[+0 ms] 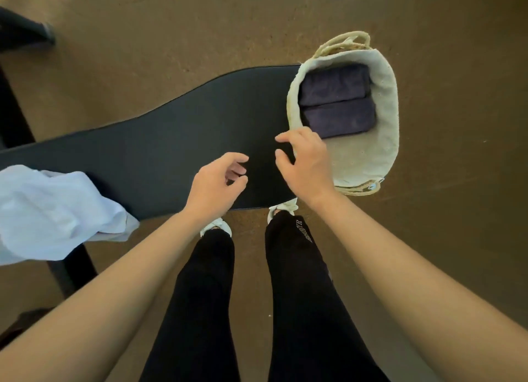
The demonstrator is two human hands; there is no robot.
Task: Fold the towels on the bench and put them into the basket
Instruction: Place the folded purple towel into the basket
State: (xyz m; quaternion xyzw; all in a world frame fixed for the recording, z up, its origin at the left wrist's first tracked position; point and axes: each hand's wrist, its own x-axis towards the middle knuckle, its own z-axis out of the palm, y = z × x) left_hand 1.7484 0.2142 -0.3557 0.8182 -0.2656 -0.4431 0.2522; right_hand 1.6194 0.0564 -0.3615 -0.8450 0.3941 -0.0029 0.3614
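Your left hand (213,181) hovered over the black bench (171,141), fingers loosely curled, and it held nothing. Your right hand (305,161) was near it, at the near rim of the basket (391,110), fingers relaxed and also empty. The basket stood on the right end of the bench, with two folded dark towels (334,84) side by side inside it. A white towel (51,213) lay crumpled on the left end, well apart from both hands.
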